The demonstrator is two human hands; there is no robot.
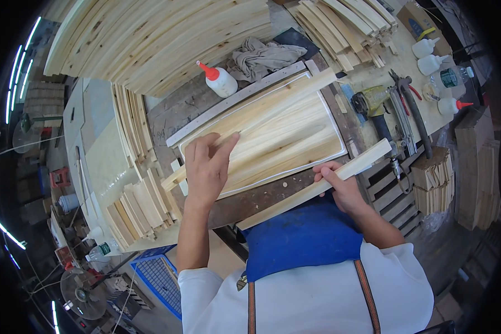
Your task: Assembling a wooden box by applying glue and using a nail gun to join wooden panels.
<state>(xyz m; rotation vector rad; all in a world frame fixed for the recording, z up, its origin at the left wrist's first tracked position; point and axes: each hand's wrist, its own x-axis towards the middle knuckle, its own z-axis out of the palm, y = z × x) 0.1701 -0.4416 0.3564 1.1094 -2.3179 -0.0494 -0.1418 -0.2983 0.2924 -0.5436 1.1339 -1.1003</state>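
A cluttered woodshop fills the frame, with a dark, scuffed worktop (261,197) at centre and stacks of pale curved wooden slats (150,39) across the top. On the worktop lies a pale rectangular pine panel with a white routed border (295,131), flat so it can be pressed. The left hand (207,167), fingers spread, lies flat at the panel's left end over a thin pale wood strip (261,114), seemingly to steady it. The right hand (342,186), at centre right, pinches a long pale wooden batten (295,200) laid along the panel's near edge. A white glue bottle with a red nozzle (220,79) stands above, within reach.
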